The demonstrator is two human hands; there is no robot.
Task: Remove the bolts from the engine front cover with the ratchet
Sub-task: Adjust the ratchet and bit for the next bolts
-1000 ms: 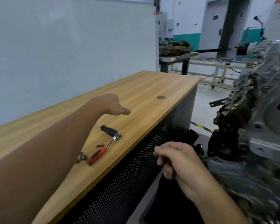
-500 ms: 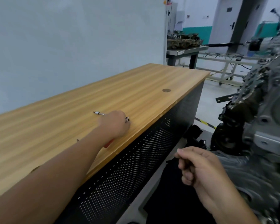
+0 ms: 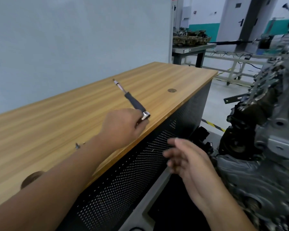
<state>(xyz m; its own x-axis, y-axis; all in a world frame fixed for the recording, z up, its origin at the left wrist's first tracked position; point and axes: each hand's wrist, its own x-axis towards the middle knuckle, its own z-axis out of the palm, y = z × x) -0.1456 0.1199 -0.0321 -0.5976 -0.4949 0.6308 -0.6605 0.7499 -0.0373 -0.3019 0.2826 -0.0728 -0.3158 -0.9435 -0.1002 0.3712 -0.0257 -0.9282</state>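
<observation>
Two hands show, and only one is at work. The left hand (image 3: pixel 122 129) is clenched around the ratchet (image 3: pixel 144 115) above the near edge of the wooden bench (image 3: pixel 157 75); the handle is buried in the fist, so only the chromed head shows just past the knuckles. From that head a dark extension bar (image 3: pixel 132 100) runs up and away from the fingers, ending in a thin bright tip well beyond them. The right hand (image 3: pixel 187 157) floats in front of the perforated bench panel (image 3: pixel 123 185), fingers loose and spread, holding nothing, blurred by motion.

Loose bolts (image 3: pixel 77 145) lie on the benchtop behind the left wrist. The engine front cover (image 3: pixel 280 130) stands well off to the right of both hands, untouched by either.

Judging by its looks, the tool is rigid steel and fairly light, though top-heavy with the long bar on it; the bar may wobble or slip off the drive if swung. The grip on the handle looks sound, and the free fingers would best steady the bar near the head while seating the tip on a bolt.
</observation>
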